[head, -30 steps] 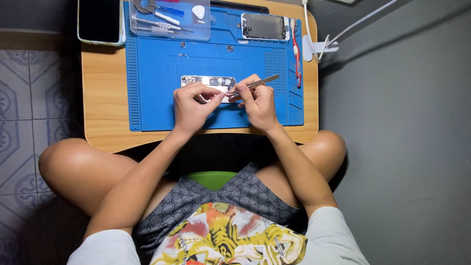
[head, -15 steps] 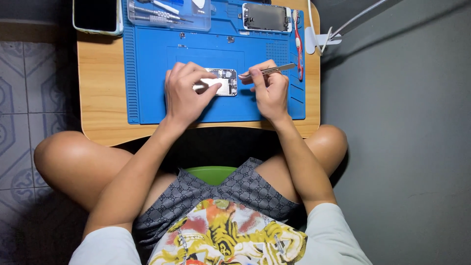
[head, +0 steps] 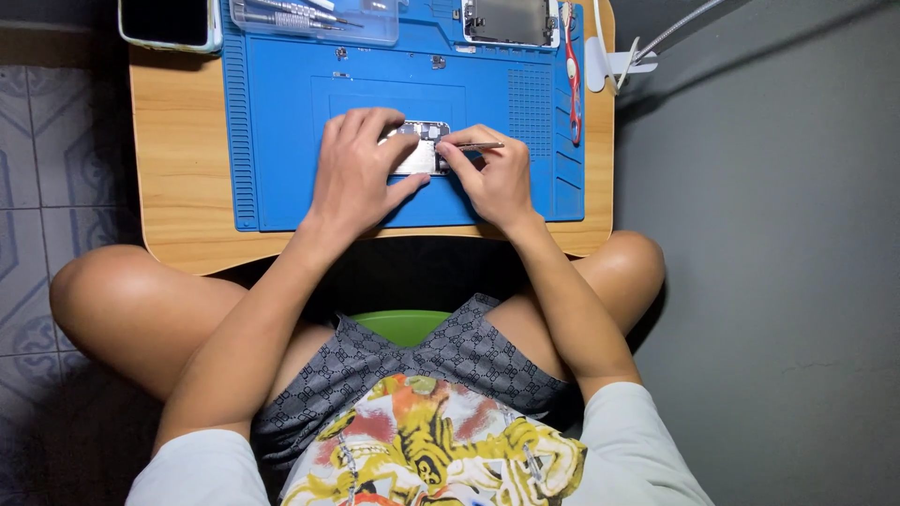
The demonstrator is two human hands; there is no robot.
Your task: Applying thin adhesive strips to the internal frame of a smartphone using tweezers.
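Hands [head: 361,173] flat on opened phone [head: 422,150] — right hand [head: 497,178] pinches tweezers [head: 478,146].

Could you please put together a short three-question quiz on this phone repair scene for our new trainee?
1. True or false: the left hand rests on the opened phone on the blue mat.
2. Which tool does the right hand hold? A) hammer B) thin metal tweezers C) paintbrush
3. Fill in: the clear plastic tool case lies at the mat's ____ edge, beside the phone with the dark screen.

Key: 1 true; 2 B; 3 far.
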